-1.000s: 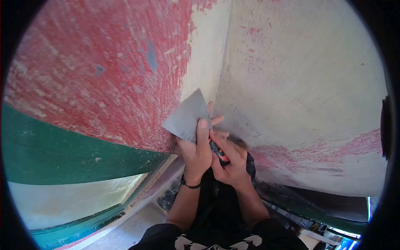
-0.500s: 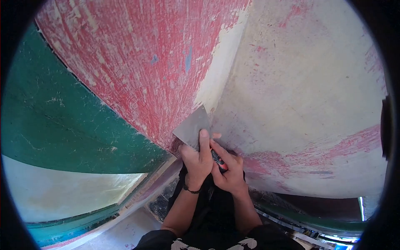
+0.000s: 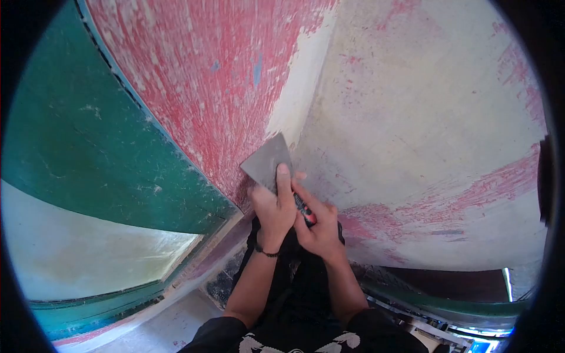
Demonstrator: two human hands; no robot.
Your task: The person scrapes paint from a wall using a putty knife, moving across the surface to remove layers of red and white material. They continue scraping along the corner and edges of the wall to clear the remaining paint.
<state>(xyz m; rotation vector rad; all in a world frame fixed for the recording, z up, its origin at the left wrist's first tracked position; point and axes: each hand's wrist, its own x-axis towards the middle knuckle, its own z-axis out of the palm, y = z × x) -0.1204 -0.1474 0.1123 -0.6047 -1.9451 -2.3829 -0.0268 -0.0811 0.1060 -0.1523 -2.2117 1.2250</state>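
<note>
A wide metal scraper [image 3: 266, 160] lies with its broad blade against the lower tip of a red, scratched surface [image 3: 194, 76], beside a bare cream strip [image 3: 300, 79]. My right hand [image 3: 318, 226] is wrapped round its black and red handle [image 3: 305, 210]. My left hand [image 3: 273, 215], with a dark bracelet at the wrist, presses the blade, the thumb or a finger lying along the metal. The two hands are close together.
To the left is a green panel [image 3: 88, 129] with a pale band [image 3: 88, 247] below it. A large pale curved surface [image 3: 400, 117] with red patches fills the right. Behind my right arm, a dark green edge [image 3: 447, 312] runs low.
The view has shifted and turned slightly. Both hands and the scraper appear a little higher and further left in the picture, with the same hold.
</note>
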